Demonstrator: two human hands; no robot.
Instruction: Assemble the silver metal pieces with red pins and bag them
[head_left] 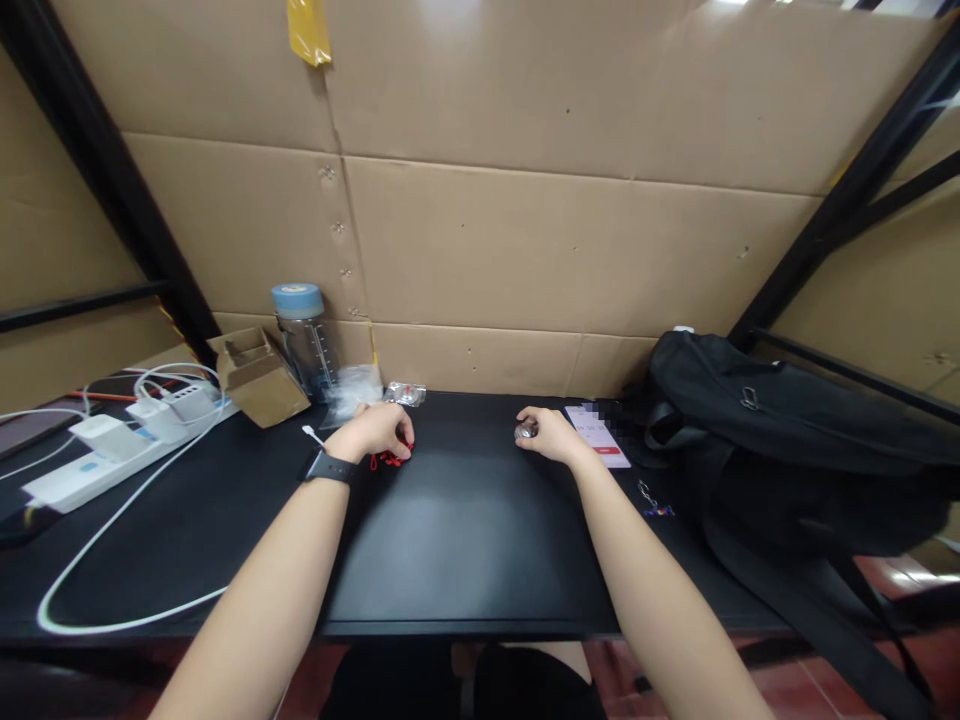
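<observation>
My left hand (379,430) is at the back left of the black desk. Its fingers curl down onto a small bunch of red cord (390,459), parts of which stick out in loops beneath them. Farther right, my right hand (551,433) pinches a small round object with a shiny, silvery look (527,430) between thumb and fingers, low over the desk top. What kind of object it is I cannot make out. Beyond the left hand lie crumpled clear plastic bags (355,388) and a small silver packet (405,394).
A bottle with a blue lid (298,335) and an open cardboard box (259,380) stand at the left, near a white power strip (124,455) with cables. On the right are a phone (611,452), a keychain (658,510) and a black backpack (787,440). Cardboard panels (480,230) wall the back.
</observation>
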